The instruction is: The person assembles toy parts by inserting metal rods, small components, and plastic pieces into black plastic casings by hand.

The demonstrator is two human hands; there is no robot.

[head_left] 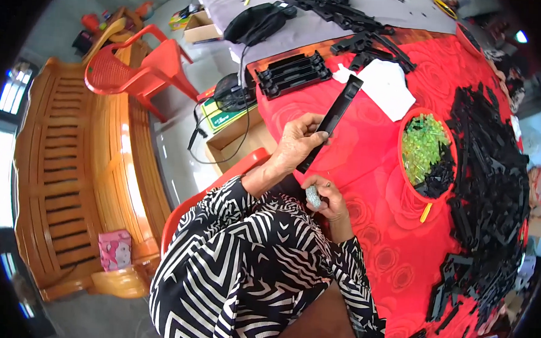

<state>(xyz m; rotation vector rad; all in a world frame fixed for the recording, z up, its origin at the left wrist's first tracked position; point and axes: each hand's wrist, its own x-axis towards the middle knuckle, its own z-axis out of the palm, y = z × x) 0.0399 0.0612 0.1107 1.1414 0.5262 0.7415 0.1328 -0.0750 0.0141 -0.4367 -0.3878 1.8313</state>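
Left hand [299, 139], head view, grips a long black strip [341, 105], tilted, left of the bowl [400, 152]. Right hand [334, 205], lower left of it, fingers curled round a small grey lump [313, 197]. Bowl sits on red tablecloth [367, 167], holding green pieces [424, 145]. Black parts [489, 197] heaped to its right; white sheet [386, 86] upper left.

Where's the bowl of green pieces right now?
In the head view, the bowl sits right of centre on the red tablecloth, beside the heap of black parts and up-right of the right hand.
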